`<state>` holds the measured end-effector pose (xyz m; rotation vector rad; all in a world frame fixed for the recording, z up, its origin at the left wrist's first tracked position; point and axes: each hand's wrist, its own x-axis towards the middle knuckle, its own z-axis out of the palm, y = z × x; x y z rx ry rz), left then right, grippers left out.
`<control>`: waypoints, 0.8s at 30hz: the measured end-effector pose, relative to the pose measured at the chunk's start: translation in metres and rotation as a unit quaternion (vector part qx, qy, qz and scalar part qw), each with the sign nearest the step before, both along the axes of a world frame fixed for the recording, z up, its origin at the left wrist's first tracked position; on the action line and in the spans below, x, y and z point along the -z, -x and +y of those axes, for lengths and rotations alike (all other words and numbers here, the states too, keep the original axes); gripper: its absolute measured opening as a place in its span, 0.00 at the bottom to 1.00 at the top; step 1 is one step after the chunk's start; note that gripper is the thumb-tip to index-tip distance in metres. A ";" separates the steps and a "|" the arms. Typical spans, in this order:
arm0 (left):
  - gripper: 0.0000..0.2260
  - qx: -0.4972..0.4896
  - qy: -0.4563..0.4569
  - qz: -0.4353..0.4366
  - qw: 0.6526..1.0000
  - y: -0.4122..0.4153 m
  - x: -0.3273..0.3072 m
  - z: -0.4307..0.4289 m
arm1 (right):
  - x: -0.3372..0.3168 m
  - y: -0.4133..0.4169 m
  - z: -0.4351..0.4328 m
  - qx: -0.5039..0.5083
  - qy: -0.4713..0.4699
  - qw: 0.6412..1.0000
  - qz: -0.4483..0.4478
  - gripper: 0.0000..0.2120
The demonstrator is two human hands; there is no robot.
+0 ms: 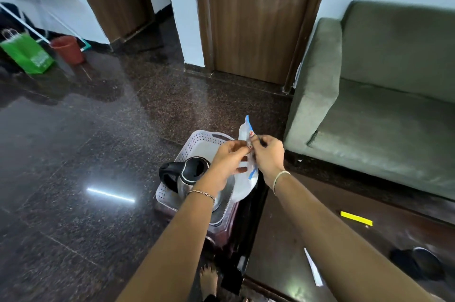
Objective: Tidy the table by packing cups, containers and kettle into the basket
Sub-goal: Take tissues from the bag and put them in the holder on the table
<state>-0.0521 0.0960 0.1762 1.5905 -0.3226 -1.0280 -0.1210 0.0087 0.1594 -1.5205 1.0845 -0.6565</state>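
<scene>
Kettle (187, 173) already upright in basket (197, 140), steel container (225, 193) beside it, under my left wrist. Pouch (246, 185), white with blue trim, hangs over basket's right side; left hand (229, 156) and right hand (267, 153) each hold pinch grip on its top edge. I judge packing step in hand. Next move calls for lowering pouch into free far corner, then letting go. Tabletop (295, 227) at right carries yellow strip (356, 218).
</scene>
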 end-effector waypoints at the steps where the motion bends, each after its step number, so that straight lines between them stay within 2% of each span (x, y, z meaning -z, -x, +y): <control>1: 0.04 -0.005 0.009 0.002 1.000 0.009 -0.003 0.003 | -0.003 0.008 0.004 0.001 -0.011 1.000 -0.017 0.13; 4: 0.08 -0.008 0.020 -0.020 1.000 0.030 -0.014 0.014 | -0.013 0.029 0.018 -0.005 -0.048 0.998 -0.043 0.08; 7: 0.06 -0.008 0.021 -0.071 0.997 0.047 -0.025 0.031 | -0.024 0.054 0.031 -0.006 -0.061 0.996 -0.057 0.07; 11: 0.09 -0.027 -0.011 -0.134 0.991 0.069 -0.030 0.050 | -0.040 0.093 0.050 0.012 -0.057 0.996 -0.065 0.06; 18: 0.08 -0.074 -0.006 -0.209 0.975 0.124 -0.036 0.086 | -0.047 0.177 0.080 0.091 -0.015 0.995 -0.026 0.02; 24: 0.07 -0.044 0.020 -0.265 0.963 0.184 -0.046 0.105 | -0.051 0.258 0.122 0.163 0.065 0.984 0.014 0.11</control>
